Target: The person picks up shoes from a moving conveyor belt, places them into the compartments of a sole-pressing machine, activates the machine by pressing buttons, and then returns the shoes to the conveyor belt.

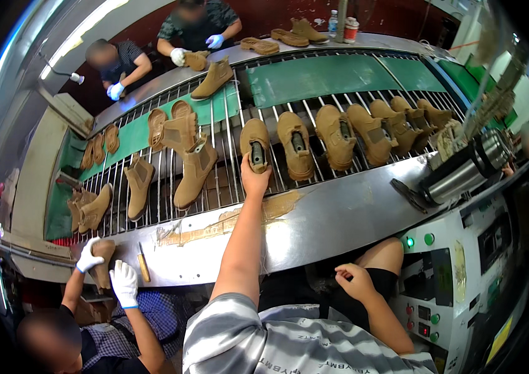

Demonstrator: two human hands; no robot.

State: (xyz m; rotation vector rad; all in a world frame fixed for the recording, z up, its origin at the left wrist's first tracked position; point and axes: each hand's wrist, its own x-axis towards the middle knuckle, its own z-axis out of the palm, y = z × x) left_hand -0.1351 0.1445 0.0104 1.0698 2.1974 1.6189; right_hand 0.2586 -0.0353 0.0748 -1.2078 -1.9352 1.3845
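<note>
My left hand (256,179) reaches out over the metal ledge, closed on the heel end of a tan boot (254,132). That boot lies on the roller rack with its toe pointing away from me, and a dark last shows in its opening. To its right is another tan boot (294,140) with a last inside, then several more in a row. My right hand (355,282) hangs over my lap near my thigh, fingers loosely bent and apart, with nothing visible in it. A taller ankle boot (196,174) stands on the rack left of my left hand.
A co-worker in white gloves (124,283) handles a boot at left, near a yellow-handled tool (143,265). Two people work across the rack. Loose soles (157,128) lie on green sheeting. At right are a steel flask (464,167) and a control panel (430,274).
</note>
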